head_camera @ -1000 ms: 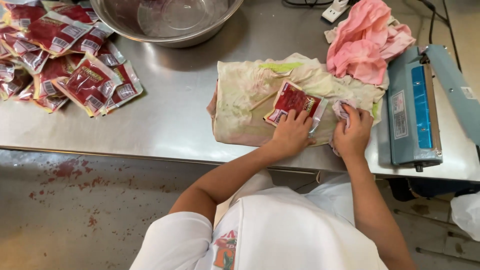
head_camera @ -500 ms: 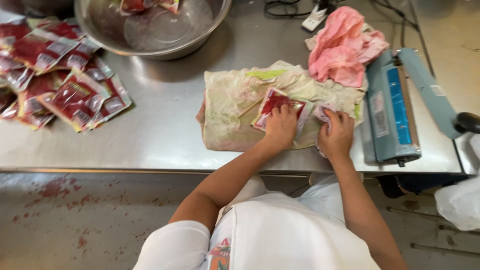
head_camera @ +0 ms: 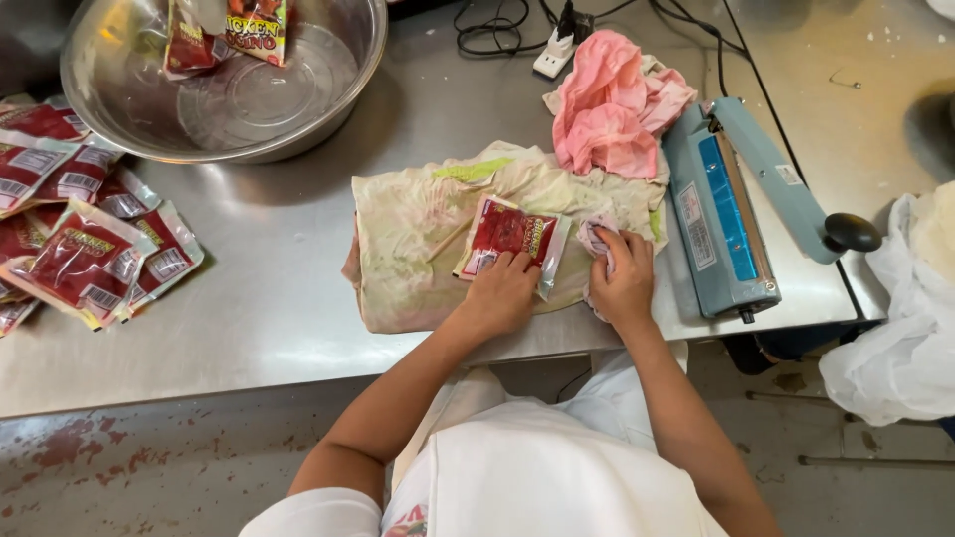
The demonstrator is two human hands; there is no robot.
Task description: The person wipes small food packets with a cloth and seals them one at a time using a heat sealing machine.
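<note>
Head view, and I see my left hand pressed flat on the lower edge of a red sauce pouch, fingers spread and resting on top of it rather than curled round it. The pouch lies on a stained pale cloth spread over the steel table. My right hand sits just right of the pouch, its fingers bunched closed on a small crumpled rag that touches the pouch's clear right end.

Beyond the right fingers, farther from me, a pink cloth lies heaped on the table, overlapping the far corner of the pale cloth. Just right of those fingers stands a blue heat sealer with its arm raised at a slant and a black knob at the near end. Past the pink cloth I see a white power strip with black cables.

Well left of the left fingers a pile of filled red pouches is spread along the table's edge. Beyond them sits a large steel bowl with two more pouches leaning inside its far wall. At far right, off the table, hangs a white plastic bag.
</note>
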